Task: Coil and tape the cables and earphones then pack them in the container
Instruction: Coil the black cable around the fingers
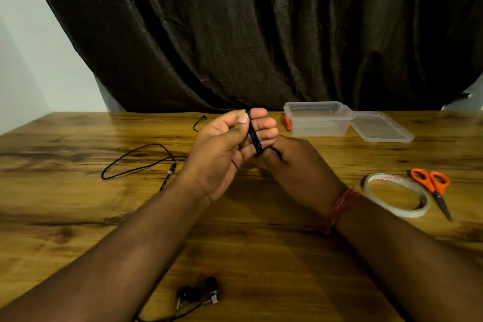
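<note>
A thin black cable (253,136) is wound in several turns around the fingers of my left hand (230,146), held palm-up above the middle of the wooden table (78,217), its thumb pressing the turns. My right hand (295,167) sits just right of it and pinches the cable's strand at the bottom of the coil. The loose rest of the cable (138,161) loops on the table to the left. Black earphones (198,293) lie at the near edge. The clear plastic container (317,119) stands open at the back right.
The container's lid (380,127) lies right of it. A roll of clear tape (397,195) and orange-handled scissors (432,187) lie at the right. A dark curtain (261,29) hangs behind the table.
</note>
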